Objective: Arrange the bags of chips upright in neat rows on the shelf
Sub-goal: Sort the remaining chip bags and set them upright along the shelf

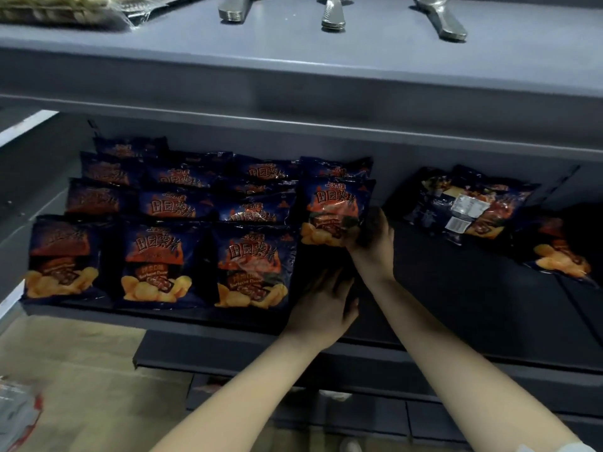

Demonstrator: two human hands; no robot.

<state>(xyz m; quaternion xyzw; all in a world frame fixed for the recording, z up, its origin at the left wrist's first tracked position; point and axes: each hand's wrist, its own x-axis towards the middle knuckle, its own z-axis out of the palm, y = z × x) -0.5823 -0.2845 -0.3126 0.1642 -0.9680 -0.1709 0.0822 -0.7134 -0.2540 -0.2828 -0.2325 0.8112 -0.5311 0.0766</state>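
Midway along the shelf (456,295), the right hand (370,238) grips an upright chip bag (332,207) at its lower right corner; the left hand (323,303) lies flat, fingers straight, nearer the front edge.

Dim, soft-focus view: shelf interior (456,288) in deep shadow, top surface brighter, edges bowed and blurred.

Dark blue bags (153,262) printed with orange flames and golden chips are standing upright in rows on the left half of the dark shelf (456,305). At frame centre, another bag (332,207) is being gripped upright by the right hand (372,238). A pile (470,207) is lying flat at right.
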